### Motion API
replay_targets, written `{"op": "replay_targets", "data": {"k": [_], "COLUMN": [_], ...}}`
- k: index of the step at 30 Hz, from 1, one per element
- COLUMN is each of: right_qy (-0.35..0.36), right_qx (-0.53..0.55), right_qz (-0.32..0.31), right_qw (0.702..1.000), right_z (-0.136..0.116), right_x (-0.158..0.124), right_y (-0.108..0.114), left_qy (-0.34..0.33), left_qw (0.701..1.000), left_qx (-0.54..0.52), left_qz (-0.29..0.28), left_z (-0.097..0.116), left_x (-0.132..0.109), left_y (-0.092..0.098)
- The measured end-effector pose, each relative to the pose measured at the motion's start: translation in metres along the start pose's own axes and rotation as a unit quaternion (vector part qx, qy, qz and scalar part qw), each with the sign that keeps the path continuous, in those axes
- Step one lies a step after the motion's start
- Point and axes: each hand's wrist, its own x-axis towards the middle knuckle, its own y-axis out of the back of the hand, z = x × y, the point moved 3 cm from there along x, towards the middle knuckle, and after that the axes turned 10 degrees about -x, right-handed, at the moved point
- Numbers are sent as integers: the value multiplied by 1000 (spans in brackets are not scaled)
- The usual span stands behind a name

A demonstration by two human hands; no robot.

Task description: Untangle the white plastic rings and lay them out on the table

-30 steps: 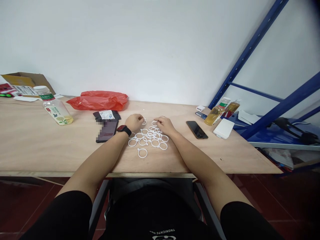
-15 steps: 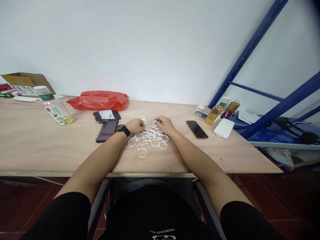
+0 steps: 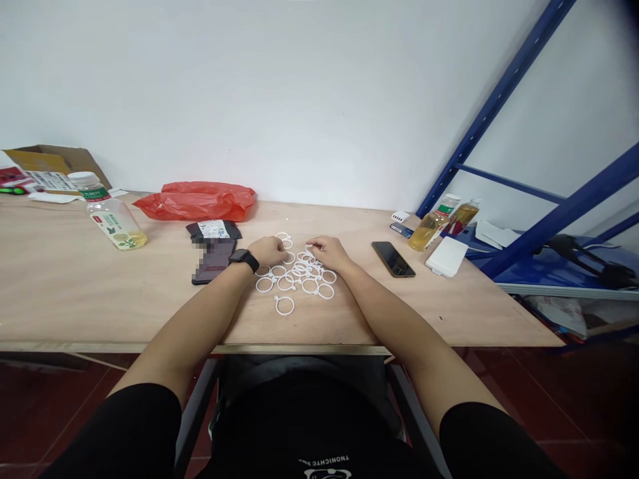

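Note:
Several white plastic curtain rings (image 3: 310,293) with small eyelets lie in an overlapping heap on the wooden table (image 3: 339,326). One ring (image 3: 285,315) rests apart, closer to the front edge. My left hand (image 3: 267,251), with a black watch on its wrist, is closed at the heap's upper left; its fingertips touch or nearly touch white rings, and what is in them is too small to make out. At the upper right, my right hand (image 3: 328,253) pinches a white curtain ring (image 3: 308,248) between thumb and fingers, and part of that ring is hidden.
Left of the hands are a red plastic bag (image 3: 197,201), a dark package (image 3: 214,259) and a tilted drink bottle (image 3: 114,223). To the right lie a phone (image 3: 393,259), a white case (image 3: 447,256) and another bottle (image 3: 432,226). A blue metal rack (image 3: 519,189) stands beyond.
My right hand has come slightly down and left with its ring, close above the heap. My left hand has shifted a little left, exposing more of a ring beside its fingertips.

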Motion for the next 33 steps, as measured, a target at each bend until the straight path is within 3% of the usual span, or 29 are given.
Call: {"op": "replay_targets", "data": {"k": [8, 20, 33], "right_qy": [-14, 29, 27], "right_qx": [5, -31, -34], "right_qz": [7, -6, -7], "right_qw": [1000, 999, 999], "right_z": [1, 0, 1], "right_x": [-1, 2, 1], "right_y": [-2, -2, -3], "left_qy": [-5, -4, -10], "left_qw": [1000, 987, 978], "left_qx": [-4, -101, -152], "left_qz": [25, 123, 142], "left_z": [3, 8, 6], "left_x": [1, -2, -1], "left_y": [-1, 11, 12]}}
